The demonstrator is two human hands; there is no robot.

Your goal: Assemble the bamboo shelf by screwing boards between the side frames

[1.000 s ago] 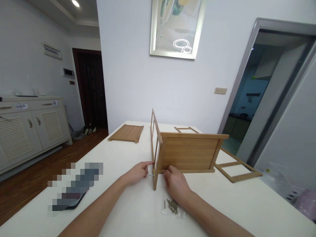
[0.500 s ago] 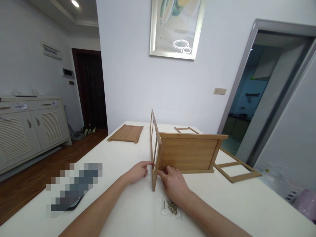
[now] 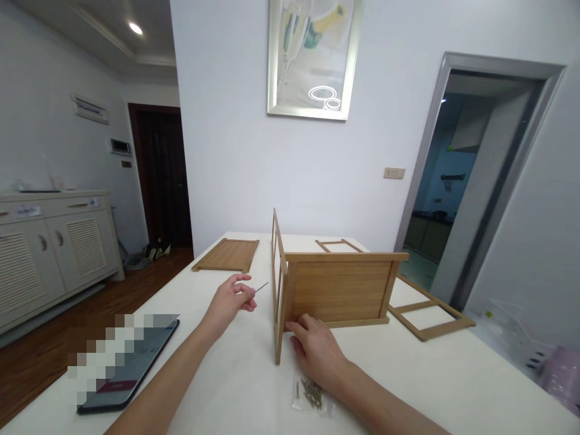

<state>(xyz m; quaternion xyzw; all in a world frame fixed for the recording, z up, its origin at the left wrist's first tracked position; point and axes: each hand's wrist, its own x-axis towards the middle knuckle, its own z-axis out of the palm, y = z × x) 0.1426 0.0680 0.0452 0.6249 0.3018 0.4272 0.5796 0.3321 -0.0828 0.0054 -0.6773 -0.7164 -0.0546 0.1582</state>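
Observation:
My left hand [image 3: 230, 304] is raised left of an upright wooden frame [image 3: 284, 284], pinching a thin grey metal hex key [image 3: 261, 287]; its other end is hidden in the fingers. The key's tip stands apart from the frame. At the bottom corner where that frame meets a slatted wooden panel [image 3: 342, 289], my right hand [image 3: 319, 347] is closed on the panel's lower edge, its fingertips near the joint. The panel stands on its long edge, extending rightward from the frame. Just below my right wrist lies a clear plastic bag [image 3: 328, 408] with several screws [image 3: 312, 393].
Another wooden panel [image 3: 229, 254] lies flat at the table's far left. Open wooden frames rest behind the standing panel [image 3: 339, 243] and to its right [image 3: 423, 332]. A dark tablet-like device [image 3: 136, 365], partly pixelated, lies on the white table [image 3: 235, 386] at left.
My left hand has drawn back from the frame's lower corner, up and to the left, with the hex key in it. My right hand stays at the joint. The view has tilted up slightly.

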